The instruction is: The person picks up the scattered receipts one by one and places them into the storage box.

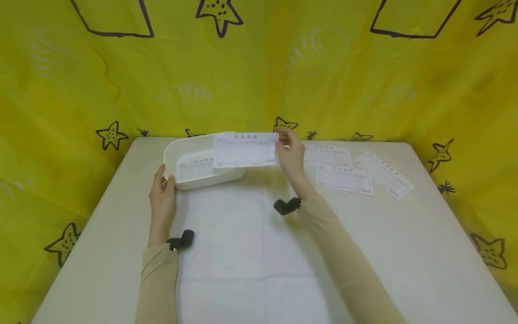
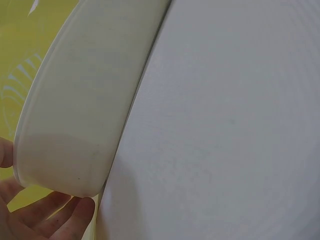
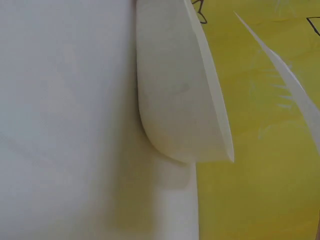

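Note:
A white plastic basket (image 1: 190, 183) with rounded corners stands near the back of the table, left of centre. My left hand (image 1: 162, 193) grips its left end; in the left wrist view the fingers (image 2: 75, 220) lie against the end of the basket wall (image 2: 85, 100). One printed slip (image 1: 196, 171) lies inside it. My right hand (image 1: 292, 155) pinches the right edge of another printed slip (image 1: 244, 150), raised above the basket and hiding part of it. In the right wrist view only a sliver of that paper (image 3: 295, 85) shows, beside the basket (image 3: 175, 90).
Right of my right hand, several printed slips lie on the table: one at the back (image 1: 329, 155), one nearer (image 1: 344, 180) and a slanted one (image 1: 384, 175). A yellow patterned curtain (image 1: 259, 67) hangs behind the white table (image 1: 226, 243).

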Available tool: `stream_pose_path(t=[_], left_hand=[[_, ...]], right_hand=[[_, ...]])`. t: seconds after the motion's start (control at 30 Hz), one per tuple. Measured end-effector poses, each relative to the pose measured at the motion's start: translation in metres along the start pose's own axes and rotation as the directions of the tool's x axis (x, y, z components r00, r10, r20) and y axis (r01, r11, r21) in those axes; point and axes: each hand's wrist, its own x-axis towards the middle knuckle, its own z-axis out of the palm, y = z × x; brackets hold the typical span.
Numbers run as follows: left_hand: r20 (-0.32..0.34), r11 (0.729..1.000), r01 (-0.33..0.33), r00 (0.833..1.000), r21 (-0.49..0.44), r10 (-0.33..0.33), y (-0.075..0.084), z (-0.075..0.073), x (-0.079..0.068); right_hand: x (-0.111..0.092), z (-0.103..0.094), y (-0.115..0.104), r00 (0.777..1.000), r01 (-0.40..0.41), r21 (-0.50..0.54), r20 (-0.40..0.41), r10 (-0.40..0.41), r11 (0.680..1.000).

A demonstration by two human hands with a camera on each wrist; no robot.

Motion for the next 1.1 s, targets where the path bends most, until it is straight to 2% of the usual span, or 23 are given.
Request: stream_pose_path(t=[0.27, 0.5, 0.87, 1.1], left_hand=[[0.003, 1.0, 0.005, 1.0, 0.007, -0.005, 0.0, -0.002, 0.0], [0.0, 1.0, 0.004, 1.0, 0.004, -0.004, -0.001, -0.001, -0.002], [0.008, 1.0, 0.019, 1.0, 0.002, -0.019, -0.002, -0.001, -0.005], [0.006, 1.0, 0.015, 1.0, 0.005, -0.015, -0.001, 0.0, -0.003]], right_hand=[[0.014, 0.038, -0.015, 0.997, 0.023, -0.012, 0.08, -0.022, 1.0], [0.024, 0.063, -0.017, 0.99, -0.018, -0.043, 0.142, 0.024, 0.999], [0.035, 0.088, -0.015, 0.976, -0.063, -0.159, 0.198, 0.095, 0.985], [0.037, 0.099, -0.017, 0.956, -0.084, -0.199, 0.259, 0.135, 0.976]])
